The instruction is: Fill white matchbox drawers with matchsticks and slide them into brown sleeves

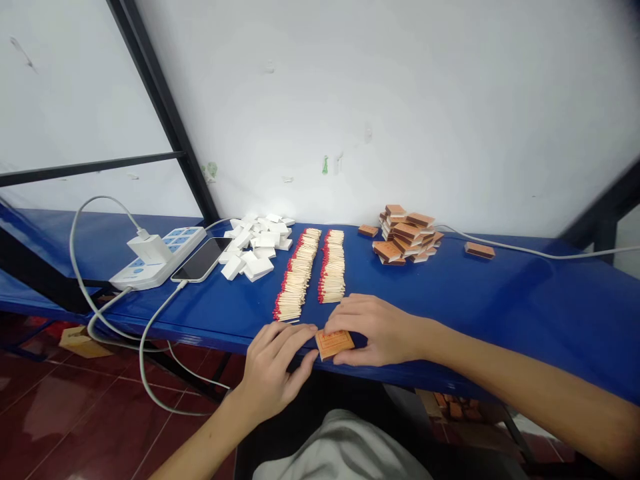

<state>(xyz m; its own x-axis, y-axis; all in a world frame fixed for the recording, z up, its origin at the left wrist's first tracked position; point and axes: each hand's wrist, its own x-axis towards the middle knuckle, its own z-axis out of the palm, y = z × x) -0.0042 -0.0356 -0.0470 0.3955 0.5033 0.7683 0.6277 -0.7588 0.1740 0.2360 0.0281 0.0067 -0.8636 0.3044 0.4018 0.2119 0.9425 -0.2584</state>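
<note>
One white wall [425,100], at the back. One blue worktop [480,307], running along it. One white power strip [145,273], at our left. One loose heap of white box pieces [257,243], left of centre. One heap of brown matchboxes [407,233], right of centre. Two rows of matches [297,273], red heads leftward, laid between the heaps. One phone [203,260], cable attached, just beside the strip. Two stray matchboxes [480,251], apart from the heap.

One matchbox in hand [334,345], label up, at the worktop's near edge, in front of the matches. Step under way, as we judge it: fitting or squaring up this single box. The next move, we reckon, calls for light, even pressure that leaves the sides uncrushed.

Fingers, right hand [375,330]: closed to the box's width, grasping it, thumb nearest us, other tips on the far side. Fingers, left hand [275,367]: partly spread, tips at the box's left end; whether clasping or merely steadying, we cannot tell.
</note>
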